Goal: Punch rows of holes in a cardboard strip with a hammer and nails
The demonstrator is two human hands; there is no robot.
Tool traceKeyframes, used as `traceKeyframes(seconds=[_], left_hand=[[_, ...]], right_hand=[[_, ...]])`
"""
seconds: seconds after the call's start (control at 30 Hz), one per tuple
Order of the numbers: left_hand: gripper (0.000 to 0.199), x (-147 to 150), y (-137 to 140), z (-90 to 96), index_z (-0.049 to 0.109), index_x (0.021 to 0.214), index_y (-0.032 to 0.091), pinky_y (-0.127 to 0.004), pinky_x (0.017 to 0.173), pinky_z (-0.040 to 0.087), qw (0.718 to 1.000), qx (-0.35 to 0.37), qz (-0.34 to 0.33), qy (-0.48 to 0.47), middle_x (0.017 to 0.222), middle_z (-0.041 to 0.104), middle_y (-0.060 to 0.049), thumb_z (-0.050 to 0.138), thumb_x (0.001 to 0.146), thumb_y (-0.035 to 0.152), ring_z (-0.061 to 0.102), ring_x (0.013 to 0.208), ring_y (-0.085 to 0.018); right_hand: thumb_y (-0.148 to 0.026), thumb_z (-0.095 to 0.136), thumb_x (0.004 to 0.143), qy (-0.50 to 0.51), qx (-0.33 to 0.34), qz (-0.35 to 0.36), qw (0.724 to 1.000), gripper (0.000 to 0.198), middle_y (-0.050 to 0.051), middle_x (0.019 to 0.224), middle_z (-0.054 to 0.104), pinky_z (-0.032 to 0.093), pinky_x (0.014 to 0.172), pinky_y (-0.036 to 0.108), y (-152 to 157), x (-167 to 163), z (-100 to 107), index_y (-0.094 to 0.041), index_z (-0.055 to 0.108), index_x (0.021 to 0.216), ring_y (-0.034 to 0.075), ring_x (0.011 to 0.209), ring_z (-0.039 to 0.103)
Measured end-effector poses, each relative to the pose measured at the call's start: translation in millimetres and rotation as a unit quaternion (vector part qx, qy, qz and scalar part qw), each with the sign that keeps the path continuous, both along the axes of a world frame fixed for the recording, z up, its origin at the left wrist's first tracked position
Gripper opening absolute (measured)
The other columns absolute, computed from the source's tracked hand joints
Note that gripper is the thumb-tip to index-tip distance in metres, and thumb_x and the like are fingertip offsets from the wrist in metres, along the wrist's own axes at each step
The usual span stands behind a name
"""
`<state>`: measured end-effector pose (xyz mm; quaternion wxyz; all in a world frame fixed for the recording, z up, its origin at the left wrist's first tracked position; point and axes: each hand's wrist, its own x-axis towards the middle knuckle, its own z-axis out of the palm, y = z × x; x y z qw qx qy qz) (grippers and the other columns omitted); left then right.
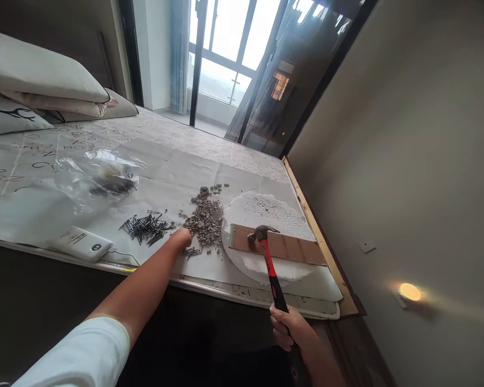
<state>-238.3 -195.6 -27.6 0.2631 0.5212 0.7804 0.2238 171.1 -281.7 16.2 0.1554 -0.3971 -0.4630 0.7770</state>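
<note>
Across the open mattress edge (229, 291) extends the hammer (273, 278).

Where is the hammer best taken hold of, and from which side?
Probably by its black lower handle, from the near side, where the right grip holds it: the hammer slants that way, with its metal head at the far end, over the brown board.

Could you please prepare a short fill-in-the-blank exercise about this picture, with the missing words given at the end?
1. The tool in the right grip is a ____.
2. The grip nearer the nails is the ____ one.
3. The round slab under the brown board is ____ in colour.
4. The bag is made of transparent ____.

Missing words: hammer; left; white; plastic.
</note>
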Motion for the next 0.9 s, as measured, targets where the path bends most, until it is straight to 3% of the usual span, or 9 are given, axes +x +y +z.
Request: traceKeyframes(seconds=[0.07,0.13,0.23,0.37,0.5,0.63,0.9], left_hand=[[0.014,4,4,11.2,0.055,0.054,0.017,-0.034,0.063,0.047,0.998,-0.039,0.028,0.043,0.045,0.050,-0.003,0.063,0.044,0.011,0.061,0.063,-0.027],[0.022,14,7,27.3,0.063,0.071,0.015,-0.031,0.066,0.047,0.996,-0.030,0.048,0.072,0.059,0.061,-0.007,0.062,0.049,0.014,0.062,0.074,-0.026],[0.036,37,9,54.6,0.066,0.097,0.015,-0.026,0.069,0.047,0.997,0.051,0.041,0.038,0.083,0.070,-0.007,0.058,0.063,0.022,0.063,0.082,-0.022],[0.033,73,15,77.2,0.070,0.097,0.017,-0.025,0.066,0.049,0.988,0.145,0.004,-0.056,0.088,0.072,-0.005,0.050,0.074,0.031,0.064,0.077,-0.019],[0.031,100,29,77.6,0.071,0.091,0.017,-0.027,0.067,0.050,0.975,0.213,-0.036,-0.056,0.087,0.072,-0.006,0.049,0.077,0.033,0.065,0.077,-0.019],[0.025,114,43,70.8,0.070,0.083,0.016,-0.028,0.076,0.049,0.962,0.254,-0.095,0.032,0.087,0.071,-0.007,0.046,0.080,0.024,0.064,0.082,-0.019],[0.024,115,53,63.5,0.062,0.087,0.014,-0.030,0.076,0.048,0.951,0.249,-0.131,0.127,0.092,0.065,-0.010,0.038,0.085,0.015,0.061,0.083,-0.019]], right_hand=[[-0.061,0.066,0.067,0.014,-0.008,0.003,1.000,0.053,-0.013,0.040,0.029,0.021,0.027,0.019,2,1,-1,-0.022,0.031,0.059,0.002,0.027,0.021],[-0.060,0.067,0.067,0.027,-0.015,0.006,1.000,0.051,-0.013,0.041,0.030,0.021,0.027,0.019,3,2,-2,-0.022,0.033,0.061,0.002,0.027,0.022],[-0.059,0.068,0.066,0.033,-0.017,-0.001,0.999,0.050,-0.013,0.041,0.032,0.021,0.027,0.018,5,2,-3,-0.022,0.035,0.064,0.003,0.027,0.023],[-0.059,0.068,0.066,0.025,-0.010,0.000,1.000,0.051,-0.013,0.038,0.030,0.022,0.027,0.019,6,2,-4,-0.023,0.033,0.061,0.003,0.026,0.025],[-0.059,0.068,0.066,0.030,-0.011,-0.006,0.999,0.049,-0.013,0.037,0.031,0.021,0.026,0.018,7,2,-5,-0.023,0.035,0.062,0.003,0.026,0.025],[-0.059,0.070,0.064,0.040,-0.018,-0.019,0.999,0.050,-0.014,0.035,0.031,0.021,0.025,0.018,7,0,-8,-0.023,0.035,0.062,0.003,0.024,0.024],[-0.058,0.071,0.062,0.035,-0.012,-0.029,0.999,0.050,-0.013,0.033,0.031,0.020,0.024,0.017,7,-2,-2,-0.022,0.036,0.060,0.003,0.023,0.024]])
